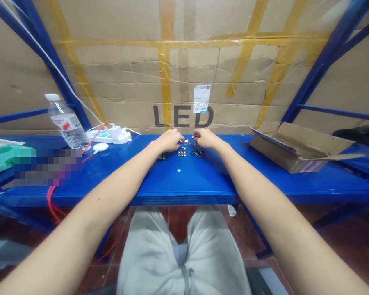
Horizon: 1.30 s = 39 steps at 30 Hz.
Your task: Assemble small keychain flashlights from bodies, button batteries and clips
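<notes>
Over the far part of the blue table, my left hand (pixel 169 140) has its fingers closed in a pinch; what they hold is too small to make out. My right hand (pixel 205 139) pinches a small dark purple shiny piece (pixel 194 137). Between the fingertips of both hands lies a small shiny purplish piece (pixel 187 141). Just nearer are small round silver pieces like button cells (pixel 182 154), several of them in neat rows. Green and purple metallic loops (pixel 198 154) lie below my right hand. Small green shiny pieces (pixel 162 156) sit beneath my left wrist, partly hidden.
A small white disc (pixel 178 170) lies on the blue table (pixel 184 184). An open cardboard box (pixel 290 153) stands at right. At left are a water bottle (pixel 68 127), a power strip (pixel 123 137), a white round charger (pixel 100 148) and red cables (pixel 51 200). Cardboard (pixel 135 82) backs the table.
</notes>
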Tool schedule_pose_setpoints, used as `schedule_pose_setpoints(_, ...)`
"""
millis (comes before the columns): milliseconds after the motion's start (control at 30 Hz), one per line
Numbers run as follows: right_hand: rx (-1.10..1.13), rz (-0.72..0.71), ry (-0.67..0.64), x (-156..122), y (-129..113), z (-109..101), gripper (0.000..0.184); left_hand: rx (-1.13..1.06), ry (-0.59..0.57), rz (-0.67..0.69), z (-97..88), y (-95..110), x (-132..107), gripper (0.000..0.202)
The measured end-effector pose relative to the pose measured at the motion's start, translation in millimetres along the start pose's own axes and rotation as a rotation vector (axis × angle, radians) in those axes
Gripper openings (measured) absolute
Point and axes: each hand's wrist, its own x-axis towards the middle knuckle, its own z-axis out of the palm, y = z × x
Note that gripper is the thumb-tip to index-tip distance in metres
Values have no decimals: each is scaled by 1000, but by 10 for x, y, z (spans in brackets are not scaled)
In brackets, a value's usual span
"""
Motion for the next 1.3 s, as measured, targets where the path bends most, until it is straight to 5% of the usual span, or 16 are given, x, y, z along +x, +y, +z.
schedule_pose_setpoints(433, 230, -93, -95, -6, -71, 26, 17, -158, -12, 82, -21, 55, -23, 45)
schedule_pose_setpoints(767, 306, -66, -201, -53, -185, 48, 16, -235, -125, -10, -53, -71, -110, 48)
schedule_pose_setpoints(1300, 362, -74, -239, -30, -129, 75, 12, -303, -240, -125, -158, 93, -140, 41)
